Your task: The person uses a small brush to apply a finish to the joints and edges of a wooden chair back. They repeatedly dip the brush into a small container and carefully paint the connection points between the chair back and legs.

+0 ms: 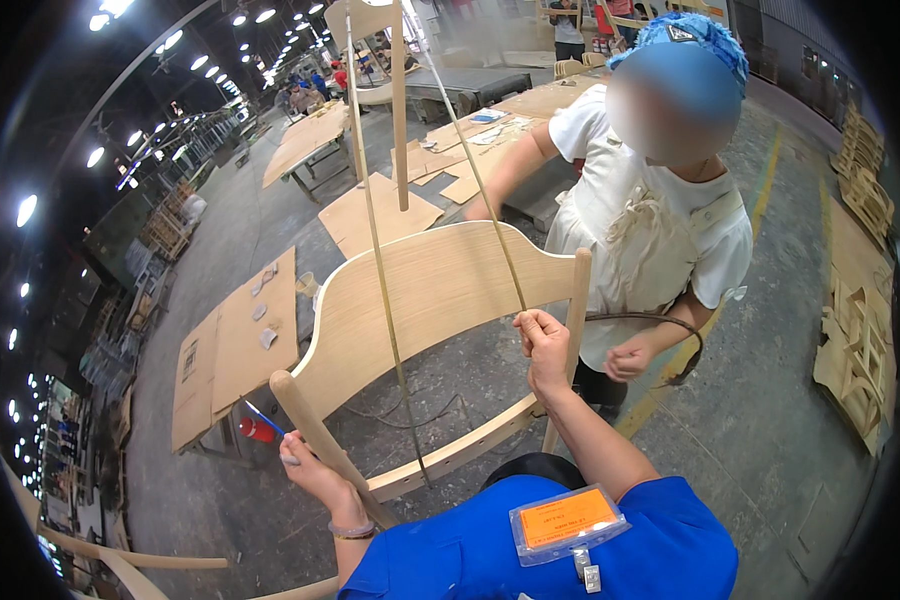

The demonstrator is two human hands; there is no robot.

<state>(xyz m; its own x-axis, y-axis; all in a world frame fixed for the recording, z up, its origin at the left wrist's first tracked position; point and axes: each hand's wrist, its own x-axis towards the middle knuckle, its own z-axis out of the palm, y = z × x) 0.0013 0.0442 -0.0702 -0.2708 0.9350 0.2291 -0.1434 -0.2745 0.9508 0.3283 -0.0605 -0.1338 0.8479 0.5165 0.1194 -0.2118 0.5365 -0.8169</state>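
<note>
A pale wooden chair back [420, 287] is in front of me, with a wide curved top panel, two posts and a lower rail [470, 446]. My left hand [317, 475] is closed around a thin blue pen [267, 418], beside the left post [315, 425]. Beside the right post [577, 300], my right hand [545, 350] pinches the lower end of a thin hanging rod [485, 190]. A second thin rod [378, 240] hangs across the panel, its lower end at the lower rail.
Facing me, a co-worker in a pale apron [630, 230] stands close behind the chair back's right side. A cardboard-topped table [235, 350] is at left, a red container [257, 430] by its leg. Another wooden chair part [398, 110] hangs beyond. Curved wooden pieces [855, 340] lie at far right.
</note>
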